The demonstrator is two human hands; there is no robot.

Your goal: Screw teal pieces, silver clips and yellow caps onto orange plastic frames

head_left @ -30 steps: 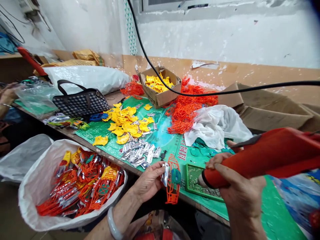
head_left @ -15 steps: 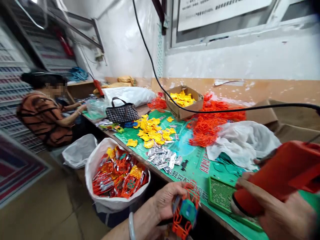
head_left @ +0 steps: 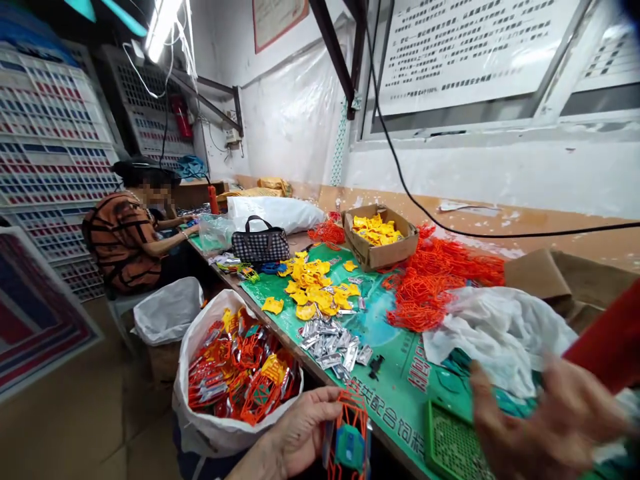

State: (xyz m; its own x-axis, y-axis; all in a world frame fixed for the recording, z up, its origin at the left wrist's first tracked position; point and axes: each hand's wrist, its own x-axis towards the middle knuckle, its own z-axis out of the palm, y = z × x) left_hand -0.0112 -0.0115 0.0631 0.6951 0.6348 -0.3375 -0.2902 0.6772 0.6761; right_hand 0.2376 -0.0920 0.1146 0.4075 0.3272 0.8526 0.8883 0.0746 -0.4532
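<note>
My left hand (head_left: 307,427) is closed around the edge of a small toy car (head_left: 350,443) with an orange cage-like frame and a teal block in its middle. The toy is held at the table's front edge, and its lower end is cut off by the picture. My right hand (head_left: 545,417) is smeared by motion above the green perforated tray (head_left: 431,433), its fingers apart with nothing seen between them. Just behind that hand a red power tool (head_left: 610,340), partly out of view, hangs at the right edge.
A white sack (head_left: 183,400) of assembled orange toys stands left of the table. On the green tabletop lie yellow parts (head_left: 315,287), silver pieces (head_left: 333,343), a heap of orange frames (head_left: 430,287) and a white plastic bag (head_left: 505,333). A co-worker (head_left: 130,233) sits at far left.
My right hand has let go of the red tool, which has shifted to the right. My left hand still holds the toy car, now slightly lower and further left. The view has tilted up.
</note>
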